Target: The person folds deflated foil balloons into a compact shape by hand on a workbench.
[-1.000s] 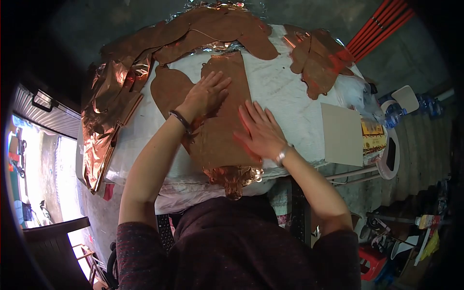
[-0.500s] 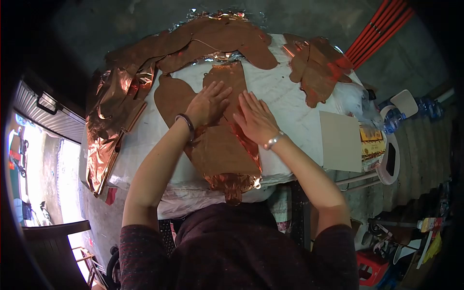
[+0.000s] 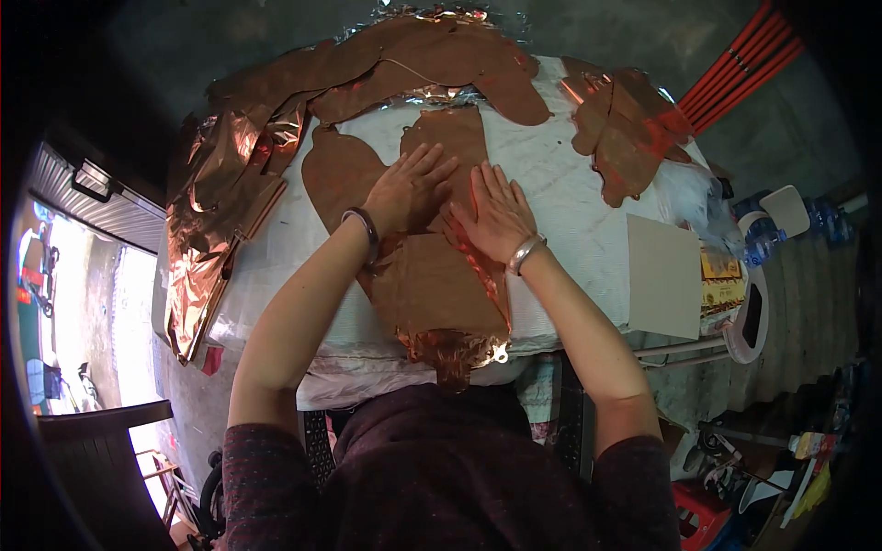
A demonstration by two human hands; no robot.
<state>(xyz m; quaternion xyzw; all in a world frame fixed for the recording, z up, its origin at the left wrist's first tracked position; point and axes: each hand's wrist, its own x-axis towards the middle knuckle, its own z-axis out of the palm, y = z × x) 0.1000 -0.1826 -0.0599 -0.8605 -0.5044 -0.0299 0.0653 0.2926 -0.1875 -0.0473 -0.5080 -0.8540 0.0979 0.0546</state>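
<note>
A flat, deflated copper-coloured foil balloon [image 3: 441, 285] lies in front of me, its narrow tab hanging past the table's near edge. My left hand [image 3: 411, 190] rests palm down on its upper middle, fingers stretched out. Just to the right, my right hand [image 3: 499, 216] lies flat along the balloon's right edge, with its fingers extended and thumb toward the left hand. Both palms touch the foil and neither hand grips anything. Beneath the hands, part of the balloon is hidden. A rounded lobe [image 3: 342, 174] of matching foil spreads out left of my left hand.
More flat copper foil pieces [image 3: 432, 55] lie along the white-covered table's [image 3: 570, 275] far edge. Crumpled shiny foil [image 3: 207, 248] covers the left side. On the right are another foil piece [image 3: 629, 138], a pale card [image 3: 663, 275], a yellow packet [image 3: 721, 285] and red rods [image 3: 740, 78].
The camera view has shifted slightly, so the table appears a little higher and farther right. Both hands stay flat on the balloon in nearly the same place.
</note>
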